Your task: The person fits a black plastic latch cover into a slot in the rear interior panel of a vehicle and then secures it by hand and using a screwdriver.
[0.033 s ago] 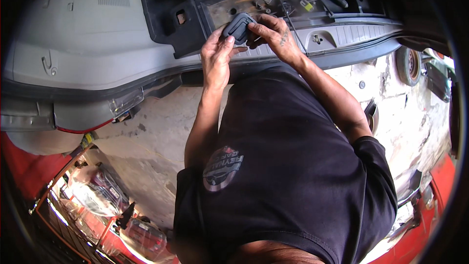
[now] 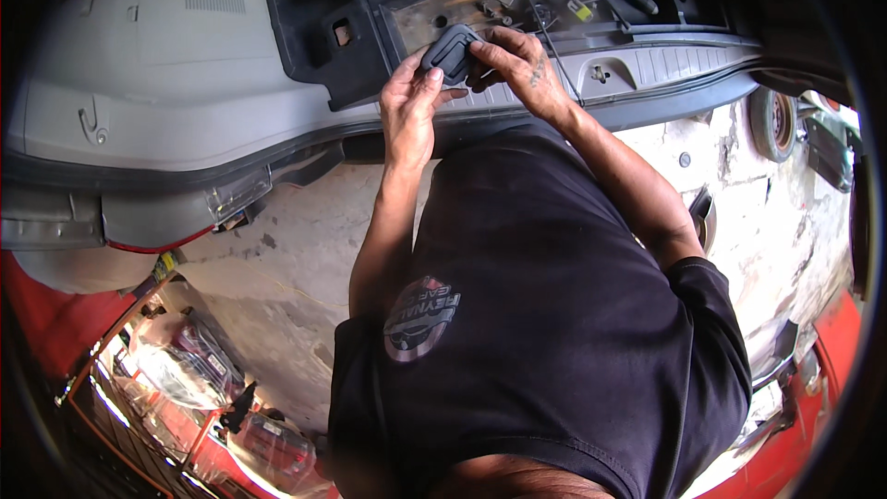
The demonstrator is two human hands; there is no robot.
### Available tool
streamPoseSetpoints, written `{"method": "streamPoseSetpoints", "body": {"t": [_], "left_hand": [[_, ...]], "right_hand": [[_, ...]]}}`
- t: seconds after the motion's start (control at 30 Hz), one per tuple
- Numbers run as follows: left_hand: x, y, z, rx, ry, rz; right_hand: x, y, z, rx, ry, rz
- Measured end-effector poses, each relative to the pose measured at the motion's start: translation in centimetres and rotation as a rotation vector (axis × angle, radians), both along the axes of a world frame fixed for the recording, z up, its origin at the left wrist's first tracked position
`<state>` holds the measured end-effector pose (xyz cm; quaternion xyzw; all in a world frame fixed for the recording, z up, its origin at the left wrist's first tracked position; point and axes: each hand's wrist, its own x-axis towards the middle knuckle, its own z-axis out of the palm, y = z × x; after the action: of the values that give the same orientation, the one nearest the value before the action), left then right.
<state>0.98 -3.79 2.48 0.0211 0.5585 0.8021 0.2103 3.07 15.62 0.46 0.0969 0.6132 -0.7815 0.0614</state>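
Pinching one grey plastic part [image 2: 451, 54] over the trunk's near edge [image 2: 679, 69], left hand [image 2: 409, 106] and right hand [image 2: 522, 66] seem to be examining it, any turn calling for steady grips

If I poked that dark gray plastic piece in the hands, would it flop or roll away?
The dark gray plastic piece is probably stiff: its molded rim looks unbent between the left hand and right hand. It seems light, since a pinch holds it up. Its flattish, boxy shape would likely slide, not roll.
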Motion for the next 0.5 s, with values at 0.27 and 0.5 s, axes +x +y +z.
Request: {"method": "streamPoseSetpoints", "body": {"t": [0.27, 0.5], "left_hand": [[-0.4, 0.2, -0.4, -0.028, 0.021, -0.006], [-1.0, 0.8, -0.4, 0.135, -0.147, 0.044]], "right_hand": [[-0.3, 0.5, -0.2, 0.093, 0.016, 0.010], [-0.3, -0.8, 1.3, 0.238, 0.200, -0.159]]}}
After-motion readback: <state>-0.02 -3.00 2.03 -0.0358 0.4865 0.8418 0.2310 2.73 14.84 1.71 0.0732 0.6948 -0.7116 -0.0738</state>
